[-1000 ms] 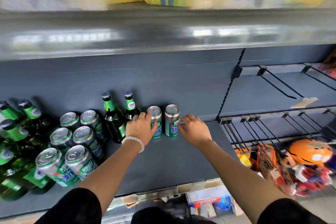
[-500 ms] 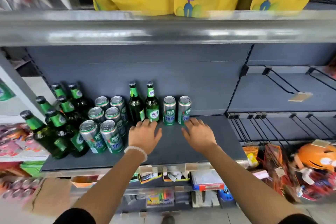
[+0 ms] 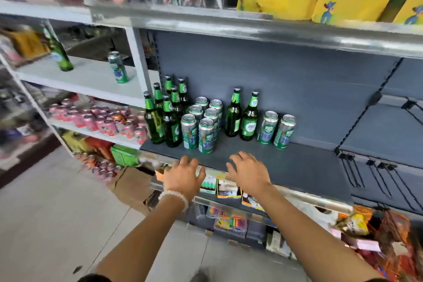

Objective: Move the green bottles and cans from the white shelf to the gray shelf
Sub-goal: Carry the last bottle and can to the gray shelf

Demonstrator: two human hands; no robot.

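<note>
Gray shelf [image 3: 297, 167]: bottles & cans grouped at back. White shelf [image 3: 91, 80]: 1 bottle [image 3: 60, 52], 1 can [image 3: 117, 67]. Left hand [image 3: 184, 175], right hand [image 3: 248, 173]: fingers spread, holding nothing.

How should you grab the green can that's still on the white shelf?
Probably wrap a hand around the middle of the green can, coming from the open front of the white shelf. It stands upright and alone, with a round side that fingers can curl around, and the bottle stands well off to its left.
</note>
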